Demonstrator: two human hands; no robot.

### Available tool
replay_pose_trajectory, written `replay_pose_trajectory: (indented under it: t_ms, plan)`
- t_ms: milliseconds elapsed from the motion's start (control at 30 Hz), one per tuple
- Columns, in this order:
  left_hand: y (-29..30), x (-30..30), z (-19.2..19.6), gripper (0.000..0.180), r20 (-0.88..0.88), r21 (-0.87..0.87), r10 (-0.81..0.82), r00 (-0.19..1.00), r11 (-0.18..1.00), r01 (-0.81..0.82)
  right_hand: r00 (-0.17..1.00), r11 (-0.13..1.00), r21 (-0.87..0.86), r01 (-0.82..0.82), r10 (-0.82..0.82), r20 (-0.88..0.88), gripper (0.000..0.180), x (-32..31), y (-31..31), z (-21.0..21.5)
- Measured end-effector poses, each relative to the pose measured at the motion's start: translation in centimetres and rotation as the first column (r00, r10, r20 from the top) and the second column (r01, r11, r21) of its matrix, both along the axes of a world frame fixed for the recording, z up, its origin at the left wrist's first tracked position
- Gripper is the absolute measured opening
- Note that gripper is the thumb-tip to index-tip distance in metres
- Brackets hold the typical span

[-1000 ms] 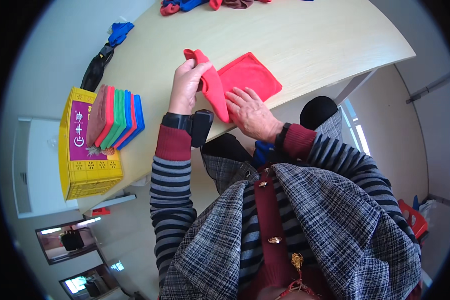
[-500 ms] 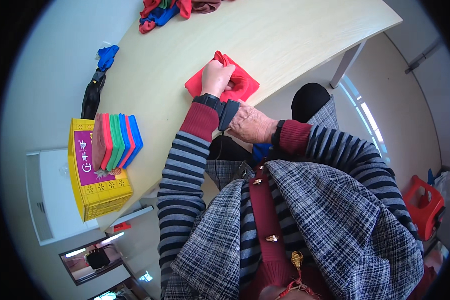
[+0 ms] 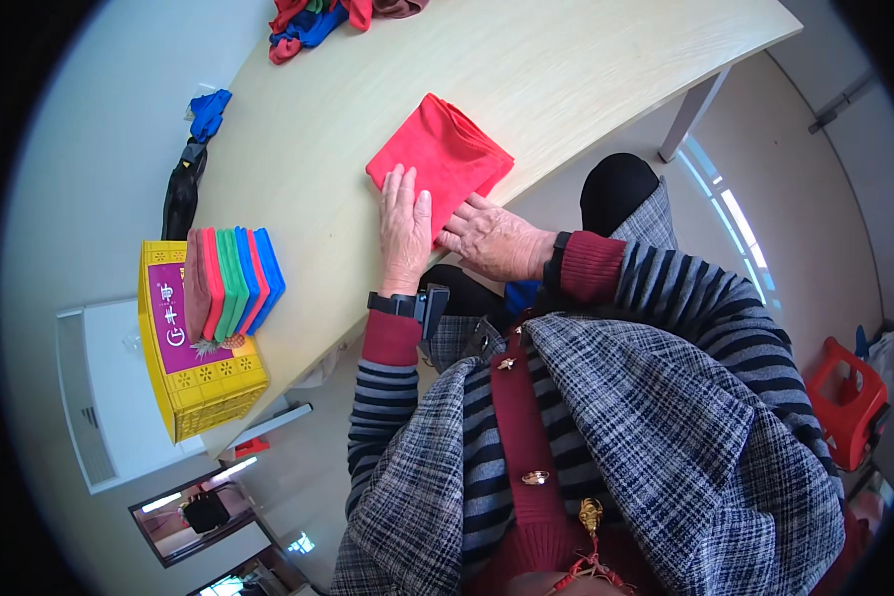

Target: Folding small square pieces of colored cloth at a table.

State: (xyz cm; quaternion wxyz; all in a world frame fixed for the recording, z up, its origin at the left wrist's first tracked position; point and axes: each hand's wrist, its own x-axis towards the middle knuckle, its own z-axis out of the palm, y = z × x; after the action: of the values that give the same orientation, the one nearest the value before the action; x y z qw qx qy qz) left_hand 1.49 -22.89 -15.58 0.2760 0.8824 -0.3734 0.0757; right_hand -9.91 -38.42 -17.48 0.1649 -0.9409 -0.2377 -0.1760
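Observation:
A red cloth (image 3: pixel 435 149) lies folded into a rough square near the table's front edge, its layers showing loosely along the right side. Flat along its left edge rests my left hand (image 3: pixel 404 230), fingers stretched out and holding nothing. My right hand (image 3: pixel 502 241) is at the cloth's near right edge, with fingers extended against it; whether some fingertips reach under the fabric I cannot tell. Each wrist wears a dark band.
At the left on the pale table (image 3: pixel 318 169), several folded cloths (image 3: pixel 233 278) stand in a row on a yellow box (image 3: pixel 209 397). A heap of mixed cloths (image 3: pixel 318 25) lies at the far edge. A black object with blue fabric (image 3: pixel 184 189) is by the wall.
My left hand has let go of the bunched fabric and come back to the cloth's left edge, its fingers now straight. The raised fold is flattened out. My right hand has barely moved.

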Motion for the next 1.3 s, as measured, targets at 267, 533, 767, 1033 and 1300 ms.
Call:
replay_pose_trajectory:
  t_ms: [267, 533, 767, 1033, 1300]
  plan:
    - [1.2, 0.7, -1.5, 0.063, 0.051, 0.122, -0.058, 0.997, 0.991, 0.051, 0.897, 0.968, 0.231, -0.094, 0.183, -0.403, 0.037, -0.8, 0.1, 5.5]
    - [-0.1, -1.7, -0.5, 0.069, 0.145, 0.290, -0.051, 0.988, 0.957, 0.007, 0.973, 0.931, 0.288, 0.224, -0.198, -0.115, 0.049, 5.1, -0.1, 2.9]
    - [0.4, -1.6, -0.7, 0.068, 0.126, 0.298, 0.010, 0.992, 0.953, -0.047, 0.947, 0.942, 0.110, 0.317, -0.308, -0.095, 0.063, 7.7, -1.8, 0.8]
    - [2.7, -2.0, 1.3, 0.063, 0.081, 0.275, 0.052, 0.995, 0.959, -0.072, 0.935, 0.935, 0.060, 0.351, -0.346, -0.075, 0.065, 8.1, -0.7, 2.0]
    - [0.9, 6.1, 3.3, 0.043, -0.015, 0.058, 0.122, 0.992, 0.991, -0.121, 0.939, 0.942, -0.028, 0.334, -0.336, -0.081, 0.067, 6.8, -1.3, 1.7]
